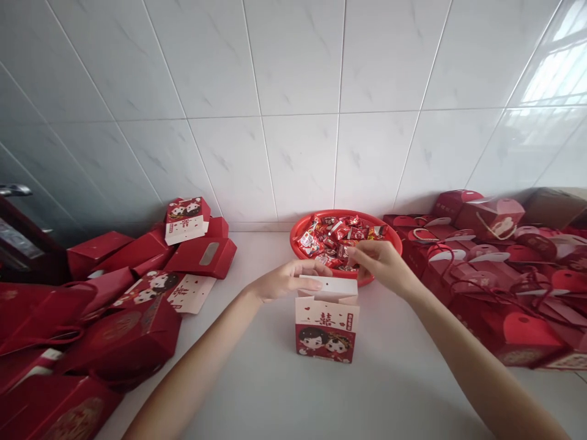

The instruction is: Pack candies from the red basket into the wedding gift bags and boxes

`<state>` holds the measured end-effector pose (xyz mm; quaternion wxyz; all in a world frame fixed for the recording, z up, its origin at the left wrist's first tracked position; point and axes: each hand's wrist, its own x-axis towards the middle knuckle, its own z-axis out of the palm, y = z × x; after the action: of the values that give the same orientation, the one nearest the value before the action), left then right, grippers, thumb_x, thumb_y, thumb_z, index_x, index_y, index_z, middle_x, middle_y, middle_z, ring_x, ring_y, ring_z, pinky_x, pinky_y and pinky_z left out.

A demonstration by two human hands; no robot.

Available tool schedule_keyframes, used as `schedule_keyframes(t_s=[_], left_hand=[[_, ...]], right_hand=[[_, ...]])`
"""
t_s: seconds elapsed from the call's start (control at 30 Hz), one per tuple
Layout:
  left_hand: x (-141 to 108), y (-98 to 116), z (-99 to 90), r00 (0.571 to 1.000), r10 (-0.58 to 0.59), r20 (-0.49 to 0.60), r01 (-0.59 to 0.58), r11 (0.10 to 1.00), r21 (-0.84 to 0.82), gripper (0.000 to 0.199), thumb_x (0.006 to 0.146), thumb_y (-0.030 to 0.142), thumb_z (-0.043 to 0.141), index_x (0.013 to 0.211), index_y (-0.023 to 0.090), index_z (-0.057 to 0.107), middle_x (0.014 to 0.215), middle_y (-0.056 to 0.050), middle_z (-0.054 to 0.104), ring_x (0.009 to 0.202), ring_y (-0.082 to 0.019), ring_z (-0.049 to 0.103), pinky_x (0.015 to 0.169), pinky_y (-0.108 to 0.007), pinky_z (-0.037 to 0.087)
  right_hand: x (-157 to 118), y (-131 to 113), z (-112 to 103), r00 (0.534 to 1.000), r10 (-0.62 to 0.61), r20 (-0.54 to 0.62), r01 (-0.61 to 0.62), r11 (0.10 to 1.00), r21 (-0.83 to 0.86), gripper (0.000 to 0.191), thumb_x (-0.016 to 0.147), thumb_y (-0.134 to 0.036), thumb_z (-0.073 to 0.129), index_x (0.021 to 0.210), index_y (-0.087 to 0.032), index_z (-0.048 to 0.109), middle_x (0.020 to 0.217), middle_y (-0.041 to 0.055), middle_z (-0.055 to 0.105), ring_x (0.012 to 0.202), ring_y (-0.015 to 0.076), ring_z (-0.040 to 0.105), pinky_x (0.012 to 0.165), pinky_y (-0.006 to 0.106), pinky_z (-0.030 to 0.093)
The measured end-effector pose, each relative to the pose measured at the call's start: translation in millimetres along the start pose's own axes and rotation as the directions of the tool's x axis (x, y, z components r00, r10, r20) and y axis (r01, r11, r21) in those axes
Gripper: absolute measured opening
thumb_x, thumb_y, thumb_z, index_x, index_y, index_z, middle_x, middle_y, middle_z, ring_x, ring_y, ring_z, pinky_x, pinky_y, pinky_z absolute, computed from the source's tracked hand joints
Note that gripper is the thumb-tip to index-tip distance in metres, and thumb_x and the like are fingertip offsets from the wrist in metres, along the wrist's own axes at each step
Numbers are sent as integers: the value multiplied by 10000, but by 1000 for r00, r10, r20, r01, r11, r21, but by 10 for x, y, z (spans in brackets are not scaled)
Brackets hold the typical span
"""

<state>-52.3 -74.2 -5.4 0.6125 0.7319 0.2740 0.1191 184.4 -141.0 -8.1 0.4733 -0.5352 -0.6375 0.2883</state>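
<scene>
A small red and cream gift box (324, 333) with two cartoon figures stands upright on the white tabletop. Its white top flap (337, 286) is raised. My left hand (293, 278) grips this flap from the left, thumb on the near side and fingers behind. Just behind the box is a red plastic basket (298, 223) of wrapped candies (338, 231). My right hand (378, 263) is over the basket's near right part, thumb and fingertips pinched together. Whatever is between those fingertips is too small to make out.
Red boxes (202, 256) and cartoon-printed flattened ones pile up on the left. Folded red boxes with cord handles (490, 217) crowd the right side. White wall tiles (298, 159) rise behind the table. A dark object with a metal end (16, 190) is at the far left.
</scene>
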Motion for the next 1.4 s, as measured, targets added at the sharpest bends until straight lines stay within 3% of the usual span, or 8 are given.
schedule_keyframes(t_s=[0.2, 0.37, 0.53, 0.7, 0.83, 1.0, 1.17, 1.4], left_hand=[[93, 133, -59, 988, 152, -5, -151, 981, 119, 456, 900, 539, 634, 1202, 201, 676, 1058, -84, 719, 1037, -224, 651, 964, -368, 489], [455, 169, -270, 973, 207, -102, -155, 913, 376, 440, 888, 500, 621, 1153, 157, 702, 1066, -104, 754, 1038, -243, 672, 940, -360, 501], [964, 110, -335, 999, -5, 32, -21, 671, 741, 374, 779, 403, 700, 1092, 203, 749, 1134, -85, 753, 1057, -279, 675, 896, -332, 498], [1215, 155, -208, 993, -117, -35, 76, 373, 925, 680, 635, 345, 797, 1284, 194, 663, 1259, -170, 661, 1149, -373, 622, 909, -385, 512], [1218, 184, -123, 994, -105, -29, 59, 294, 954, 629, 689, 298, 757, 1301, 197, 654, 1267, -172, 659, 1168, -361, 628, 911, -371, 519], [1156, 120, -115, 988, -17, -151, 148, 347, 926, 464, 753, 222, 683, 1215, 192, 702, 1102, -124, 755, 1030, -326, 708, 820, -342, 543], [1138, 0, -155, 967, 148, -208, 112, 487, 866, 561, 808, 148, 635, 1361, 240, 627, 1294, -81, 710, 1198, -292, 662, 979, -328, 513], [1184, -148, -252, 897, 294, -329, -28, 782, 623, 486, 848, 180, 653, 1334, 183, 635, 1336, -98, 684, 1259, -265, 634, 1024, -323, 530]], right_hand=[[401, 231, -289, 973, 95, -212, -75, 992, 102, 459, 752, -622, 669, 688, -172, 608, 667, 57, 673, 496, 136, 600, 479, 246, 489], [705, 473, -201, 949, 165, -268, -193, 978, -82, 253, 838, -388, 579, 699, -177, 583, 749, 64, 708, 584, 147, 643, 558, 251, 508], [796, 655, -157, 931, 222, -292, -308, 905, -294, 91, 791, -252, 630, 751, -170, 621, 768, 80, 707, 777, 231, 687, 663, 289, 486], [777, 729, -161, 927, 281, -250, -370, 797, -477, 230, 790, -297, 694, 960, -143, 668, 1000, 151, 736, 978, 316, 689, 746, 323, 483], [774, 727, -142, 941, 298, -162, -336, 758, -558, 345, 826, -307, 689, 1121, -131, 663, 1147, 163, 723, 1102, 335, 662, 825, 334, 490], [759, 710, -132, 957, 285, -45, -251, 743, -621, 509, 836, -250, 684, 1329, -150, 610, 1271, 152, 690, 1201, 329, 626, 944, 346, 482], [745, 716, -85, 963, 266, 48, -162, 710, -685, 730, 755, -41, 645, 1461, -195, 537, 1517, 168, 497, 1408, 367, 449, 1109, 415, 384], [717, 701, -97, 972, 224, 73, -109, 700, -705, 427, 872, -115, 550, 1270, -179, 688, 1267, 151, 689, 1200, 346, 610, 968, 400, 456]])
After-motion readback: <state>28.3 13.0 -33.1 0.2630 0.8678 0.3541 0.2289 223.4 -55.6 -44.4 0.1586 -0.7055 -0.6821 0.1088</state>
